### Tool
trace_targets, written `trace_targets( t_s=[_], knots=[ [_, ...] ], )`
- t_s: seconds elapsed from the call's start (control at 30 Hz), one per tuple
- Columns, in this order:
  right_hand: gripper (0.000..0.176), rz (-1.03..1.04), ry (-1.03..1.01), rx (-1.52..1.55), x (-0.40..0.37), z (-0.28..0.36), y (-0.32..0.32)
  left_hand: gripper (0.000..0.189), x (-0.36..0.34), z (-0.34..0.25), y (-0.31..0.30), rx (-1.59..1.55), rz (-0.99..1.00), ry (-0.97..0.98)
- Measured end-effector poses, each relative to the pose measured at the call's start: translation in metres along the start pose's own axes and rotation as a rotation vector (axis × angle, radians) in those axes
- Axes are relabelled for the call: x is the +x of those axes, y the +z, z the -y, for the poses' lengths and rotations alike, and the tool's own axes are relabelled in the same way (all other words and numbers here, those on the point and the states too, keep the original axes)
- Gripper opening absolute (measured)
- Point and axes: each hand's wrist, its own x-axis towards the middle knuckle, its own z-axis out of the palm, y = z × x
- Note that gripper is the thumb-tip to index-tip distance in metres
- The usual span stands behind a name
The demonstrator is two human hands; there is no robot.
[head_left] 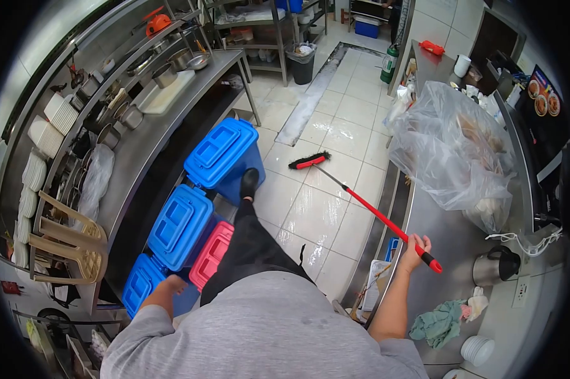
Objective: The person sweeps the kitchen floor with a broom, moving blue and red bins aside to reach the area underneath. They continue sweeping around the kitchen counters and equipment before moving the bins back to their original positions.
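My right hand (414, 252) is closed around the upper part of a red-handled floor brush (380, 218), just below its black grip end. The handle slants down to a red head with dark bristles on the wet tiled floor. My left hand (176, 285) is low beside the blue lidded bins, its fingers mostly turned away from view. Nearest to it are a blue bin (142, 283) and a pink-lidded bin (213, 254). My dark shoe (249, 184) overlaps the side of the farthest blue bin (224, 150).
A steel counter (171, 120) with pots runs along the left, a plastic chair (77, 246) near it. On the right counter lie large clear plastic bags (452, 148), a kettle (494, 266) and a green cloth (438, 324). A black trash bin (301, 66) stands farther back.
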Motion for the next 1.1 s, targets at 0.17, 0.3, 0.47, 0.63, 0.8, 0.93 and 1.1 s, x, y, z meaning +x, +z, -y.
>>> trace_targets(
  t_s=[0.17,0.3,0.47,0.63,0.8,0.93,1.1],
  knots=[
    [0.021,-0.005,-0.043,-0.180,0.002,-0.003,-0.001,0.028,-0.016,-0.072,-0.027,-0.328,-0.169,0.213],
    [0.020,-0.041,-0.041,-0.201,0.001,-0.002,0.001,0.018,-0.032,-0.079,-0.023,-0.491,-0.229,0.339],
    [0.020,0.042,-0.089,-0.290,0.002,0.001,0.001,0.013,0.074,0.006,0.029,0.590,-0.282,0.684],
    [0.020,0.059,-0.154,-0.179,0.001,-0.009,0.004,0.022,0.008,-0.028,0.035,0.320,-0.095,0.606],
    [0.024,0.059,-0.046,-0.036,0.000,-0.007,0.011,0.034,-0.004,-0.067,0.043,-0.148,-0.172,0.373],
    [0.027,0.148,-0.051,-0.167,-0.002,0.011,0.009,0.035,0.003,-0.092,0.063,-0.210,-0.115,0.420],
    [0.020,0.220,-0.163,0.191,0.032,0.071,0.045,0.035,-0.013,-0.108,0.080,-0.163,-0.039,0.511]
  ],
)
